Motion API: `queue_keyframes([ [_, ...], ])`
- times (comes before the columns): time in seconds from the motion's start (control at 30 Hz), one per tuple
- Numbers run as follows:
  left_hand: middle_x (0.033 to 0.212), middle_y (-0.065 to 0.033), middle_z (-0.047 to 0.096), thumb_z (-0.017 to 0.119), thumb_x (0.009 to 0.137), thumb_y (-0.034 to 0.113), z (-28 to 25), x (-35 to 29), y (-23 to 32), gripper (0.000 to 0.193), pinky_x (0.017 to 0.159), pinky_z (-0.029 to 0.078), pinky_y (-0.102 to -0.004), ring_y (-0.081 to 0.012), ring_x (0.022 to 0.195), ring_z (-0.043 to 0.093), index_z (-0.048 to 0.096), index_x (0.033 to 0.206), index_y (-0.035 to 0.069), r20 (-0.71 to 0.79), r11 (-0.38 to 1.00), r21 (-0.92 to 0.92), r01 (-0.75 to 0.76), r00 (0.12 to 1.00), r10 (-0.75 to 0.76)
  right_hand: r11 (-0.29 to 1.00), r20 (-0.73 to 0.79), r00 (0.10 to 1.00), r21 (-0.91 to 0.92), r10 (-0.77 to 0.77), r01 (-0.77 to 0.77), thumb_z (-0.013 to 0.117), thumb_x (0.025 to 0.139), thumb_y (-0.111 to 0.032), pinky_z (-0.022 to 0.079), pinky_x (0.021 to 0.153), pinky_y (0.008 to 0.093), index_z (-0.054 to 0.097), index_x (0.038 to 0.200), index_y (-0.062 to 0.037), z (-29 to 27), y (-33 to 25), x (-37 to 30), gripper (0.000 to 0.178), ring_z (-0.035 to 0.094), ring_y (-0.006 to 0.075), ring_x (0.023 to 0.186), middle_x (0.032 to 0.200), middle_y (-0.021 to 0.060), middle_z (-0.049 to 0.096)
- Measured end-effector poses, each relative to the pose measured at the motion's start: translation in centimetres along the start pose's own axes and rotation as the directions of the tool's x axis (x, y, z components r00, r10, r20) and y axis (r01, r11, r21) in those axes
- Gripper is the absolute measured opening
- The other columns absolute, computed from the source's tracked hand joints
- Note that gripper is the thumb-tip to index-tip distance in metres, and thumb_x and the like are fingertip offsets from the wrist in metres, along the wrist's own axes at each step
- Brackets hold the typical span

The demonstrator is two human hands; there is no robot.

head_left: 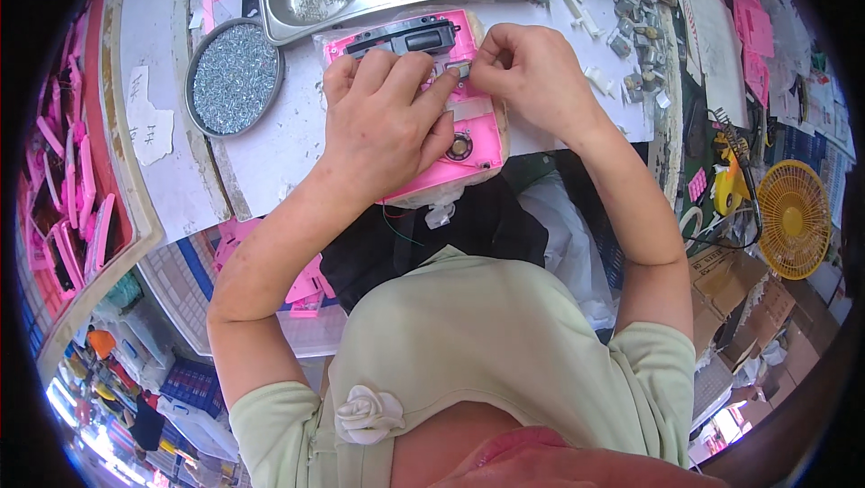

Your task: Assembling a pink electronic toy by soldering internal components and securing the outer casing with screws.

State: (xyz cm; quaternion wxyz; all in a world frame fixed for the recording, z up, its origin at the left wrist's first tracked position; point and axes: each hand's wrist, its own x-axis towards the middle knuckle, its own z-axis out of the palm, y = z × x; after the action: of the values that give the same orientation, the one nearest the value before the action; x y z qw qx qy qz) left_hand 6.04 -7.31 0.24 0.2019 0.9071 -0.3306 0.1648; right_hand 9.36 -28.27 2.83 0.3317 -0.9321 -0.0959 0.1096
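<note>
A pink plastic housing (pixel 487 141) lies at the table's front edge, on something pale and padded. Across its far end is a long black plastic part (pixel 423 36), and a round dark part like a small speaker (pixel 459 146) sits at its near end. My left hand (pixel 383 114) grips the housing from the left, fingers bent over it, with the index fingertip against a small grey part (pixel 462 70). At the right edge, my right hand (pixel 536 78) is closed in a pinch beside that part. Whatever is between its fingertips is hidden.
A round dish (pixel 234 78) of small silvery screws stands to the left. Behind the housing is a metal compartment tray (pixel 378 12) holding springs. Several small grey metal parts (pixel 635 42) lie at the right. Pink plastic pieces (pixel 72 182) fill a bin at far left.
</note>
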Motion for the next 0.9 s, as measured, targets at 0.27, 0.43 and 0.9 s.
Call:
queue_keyframes([
  [0.27, 0.103, 0.0004, 0.061, 0.077, 0.076, 0.023, 0.2, -0.2, -0.2, 0.034, 0.091, 0.032, -0.0417, -0.0195, 0.096, 0.057, 0.077, 0.109, 0.015, 0.013, 1.0, -0.022, -0.012, 1.0, 0.012, 0.807, 0.074, 0.964, -0.532, -0.257, 0.256, 0.068, 0.082, -0.017, 0.057, 0.069, 0.0454, 0.071, 0.078, 0.0014, 0.7, -2.9, -0.2, 0.019, 0.071, 0.0376, 0.077, 0.078, 0.02, 0.071],
  [0.43, 0.104, -0.0001, 0.061, 0.077, 0.077, 0.025, 0.7, -0.1, 0.0, 0.037, 0.092, 0.032, -0.0412, -0.0194, 0.097, 0.057, 0.077, 0.112, 0.016, -0.022, 0.999, -0.054, -0.002, 1.0, 0.001, 0.974, 0.219, 0.973, 0.193, 0.074, -0.117, 0.072, 0.092, -0.02, 0.05, 0.06, 0.0303, 0.074, 0.092, 0.0022, -2.0, 1.5, 0.9, 0.022, 0.063, 0.0162, 0.065, 0.074, 0.0075, 0.068],
  [0.9, 0.093, 0.0012, 0.058, 0.078, 0.075, 0.021, -0.8, 1.2, -2.1, 0.013, 0.084, 0.033, -0.04, -0.0196, 0.086, 0.056, 0.068, 0.082, 0.015, -0.171, 0.996, -0.08, -0.031, 0.985, 0.017, 0.993, -0.036, 0.994, 0.048, 0.105, -0.104, 0.075, 0.078, -0.03, 0.056, 0.067, 0.0407, 0.069, 0.077, -0.0026, 1.0, 0.6, 0.0, 0.028, 0.071, 0.0325, 0.069, 0.07, 0.0143, 0.07],
])
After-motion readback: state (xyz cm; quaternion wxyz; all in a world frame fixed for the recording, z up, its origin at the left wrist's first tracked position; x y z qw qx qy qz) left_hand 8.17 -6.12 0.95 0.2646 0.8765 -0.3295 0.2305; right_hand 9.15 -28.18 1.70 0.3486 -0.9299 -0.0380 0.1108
